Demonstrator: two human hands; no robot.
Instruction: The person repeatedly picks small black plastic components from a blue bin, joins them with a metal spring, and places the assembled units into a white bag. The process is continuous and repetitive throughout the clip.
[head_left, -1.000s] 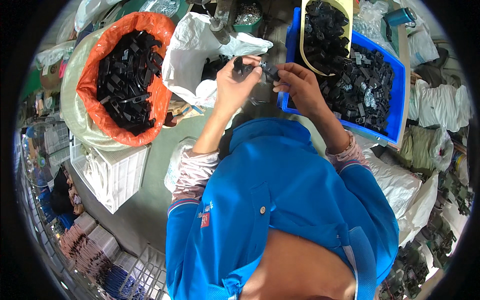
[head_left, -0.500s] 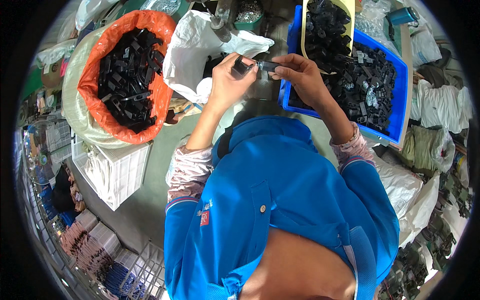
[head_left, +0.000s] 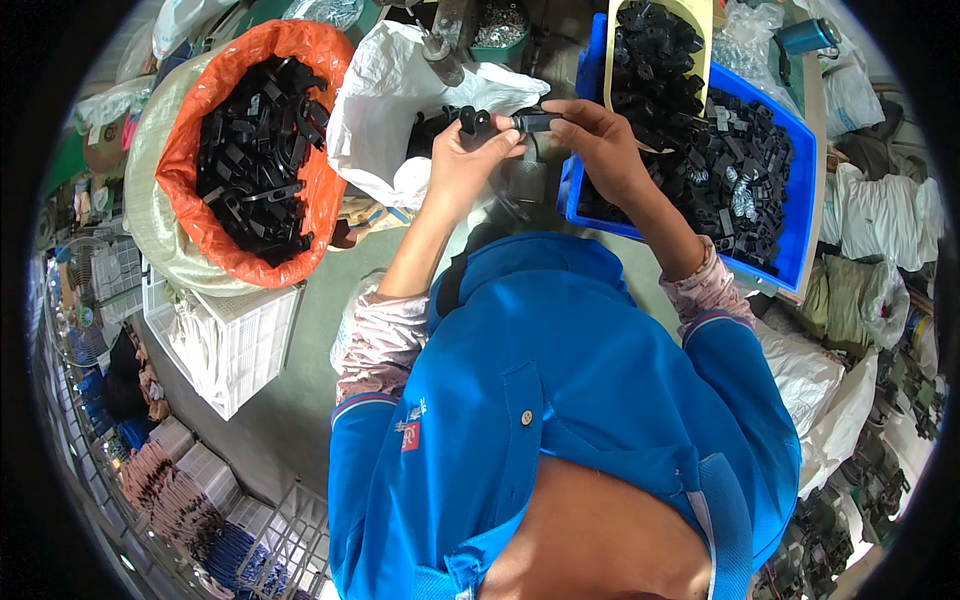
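Observation:
In front of my body, beside the white sack, both hands work close together. My left hand [head_left: 462, 168] is closed round a black plastic part [head_left: 475, 124] with rounded ends, and its thumb points to the right. Between thumb and fingers, my right hand [head_left: 605, 148] pinches a small black plastic piece [head_left: 538, 123]. That piece meets the part at my left thumb tip; whether the two are joined I cannot tell. A dark, slim shape [head_left: 510, 205] shows below my left hand, partly hidden.
At left stands an orange-lined sack [head_left: 175, 170] of black plastic parts. The white sack [head_left: 375, 110] gapes open behind my left hand. On the right, a blue bin [head_left: 800, 215] of small black pieces carries a cream tray [head_left: 704, 50]. A metal machine part [head_left: 440, 58] juts in ahead.
My left hand has turned the black part, so its rounded ends now show above the fingers. The right hand keeps its pinch on the small piece, barely shifted.

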